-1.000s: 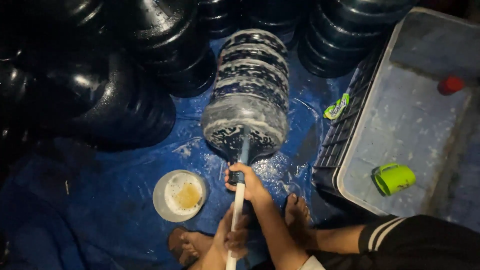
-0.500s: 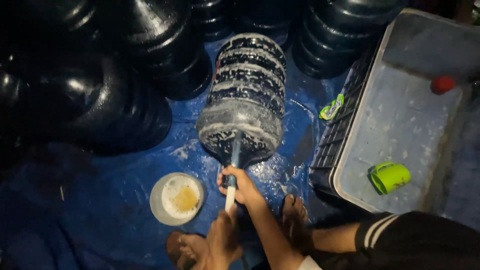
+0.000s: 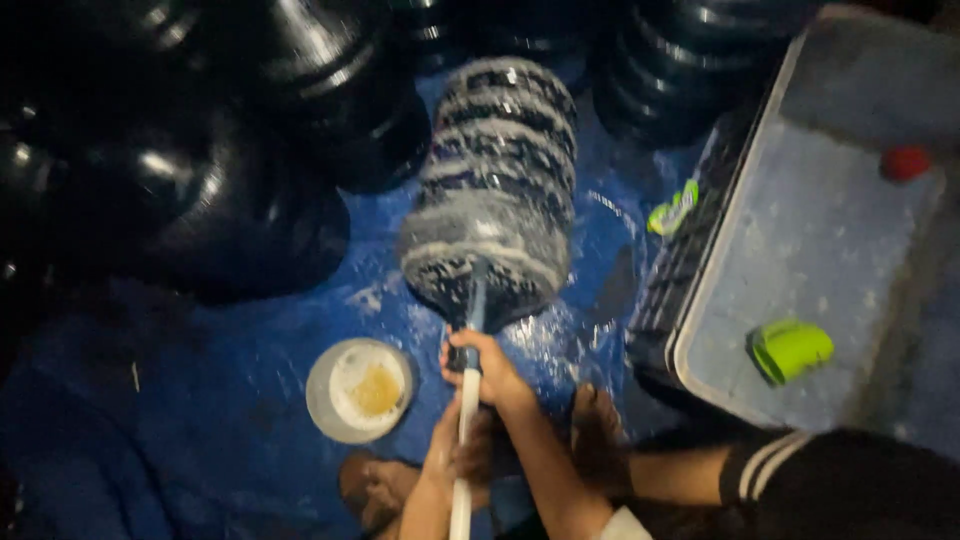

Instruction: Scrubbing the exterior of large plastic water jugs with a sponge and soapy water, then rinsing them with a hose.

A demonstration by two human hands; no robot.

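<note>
While the soapy jug lies on its side on the blue tarp, we grip a white pole running into its mouth. Our right hand closes round the pole near the jug; our left hand clasps it lower. A small bowl sits just left, a water tub to the right.
</note>
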